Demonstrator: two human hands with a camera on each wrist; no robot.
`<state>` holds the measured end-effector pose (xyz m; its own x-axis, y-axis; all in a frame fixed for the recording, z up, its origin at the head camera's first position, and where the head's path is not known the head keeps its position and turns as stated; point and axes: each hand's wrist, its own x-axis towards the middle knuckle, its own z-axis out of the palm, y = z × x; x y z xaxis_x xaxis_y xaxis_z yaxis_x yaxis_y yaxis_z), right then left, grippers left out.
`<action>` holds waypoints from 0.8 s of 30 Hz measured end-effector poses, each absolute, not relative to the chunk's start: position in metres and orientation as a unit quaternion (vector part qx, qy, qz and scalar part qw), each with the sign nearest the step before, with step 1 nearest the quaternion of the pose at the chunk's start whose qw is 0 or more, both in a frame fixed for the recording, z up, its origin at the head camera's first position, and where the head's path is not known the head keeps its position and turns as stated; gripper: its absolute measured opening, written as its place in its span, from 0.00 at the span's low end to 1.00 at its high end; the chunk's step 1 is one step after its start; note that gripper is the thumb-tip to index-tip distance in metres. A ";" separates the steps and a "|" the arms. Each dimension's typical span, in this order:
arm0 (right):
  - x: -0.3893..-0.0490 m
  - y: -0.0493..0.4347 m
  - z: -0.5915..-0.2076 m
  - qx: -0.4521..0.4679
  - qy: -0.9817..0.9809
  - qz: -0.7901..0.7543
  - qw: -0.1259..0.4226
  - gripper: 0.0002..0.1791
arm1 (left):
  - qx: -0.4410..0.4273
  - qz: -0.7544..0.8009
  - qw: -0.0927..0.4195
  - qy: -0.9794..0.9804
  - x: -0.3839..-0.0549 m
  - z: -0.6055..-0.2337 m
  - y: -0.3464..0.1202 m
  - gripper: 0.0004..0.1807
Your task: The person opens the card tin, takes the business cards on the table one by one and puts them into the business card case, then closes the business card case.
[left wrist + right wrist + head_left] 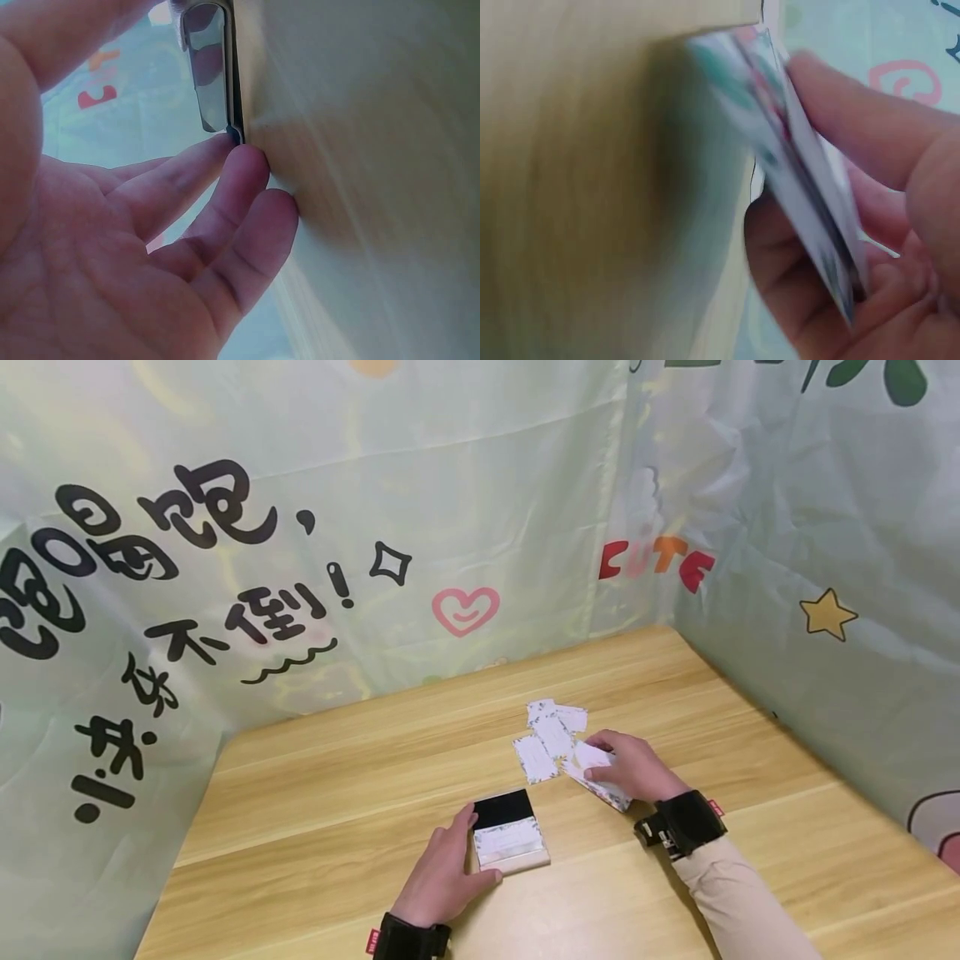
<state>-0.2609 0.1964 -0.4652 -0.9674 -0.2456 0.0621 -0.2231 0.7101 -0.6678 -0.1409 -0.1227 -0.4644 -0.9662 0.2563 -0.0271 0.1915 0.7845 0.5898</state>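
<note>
In the head view my left hand [444,868] holds a flat card case [513,863] at its left edge, thumb at the near corner and fingers along the side. The case lies open on the table, with a black inner face and a white card [510,838] in it. From the left wrist, its shiny metal edge [210,71] shows beside the fingertips. My right hand [633,764] pinches a few white, floral-edged cards [795,165] between thumb and fingers, tilted just over the table. Several more loose cards [553,737] lie overlapping beyond that hand.
The wooden table [337,802] runs back to printed cloth walls [525,527] behind and at the right. A black wrist strap [690,822] sits on the right arm, another [411,937] on the left.
</note>
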 end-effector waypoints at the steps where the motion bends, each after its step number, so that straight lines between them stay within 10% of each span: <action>1: -0.261 0.195 -0.465 -0.129 0.924 -0.360 0.002 0.27 | 0.119 0.306 0.052 0.943 -0.141 -0.464 -0.123 0.52; 9: -0.261 0.188 -0.463 -0.099 0.914 -0.387 -0.072 0.14 | 0.123 0.302 0.050 0.944 -0.141 -0.464 -0.123 0.53; 24: -0.260 0.186 -0.464 -0.096 0.911 -0.393 -0.078 0.26 | 0.120 0.302 0.049 0.944 -0.141 -0.464 -0.122 0.53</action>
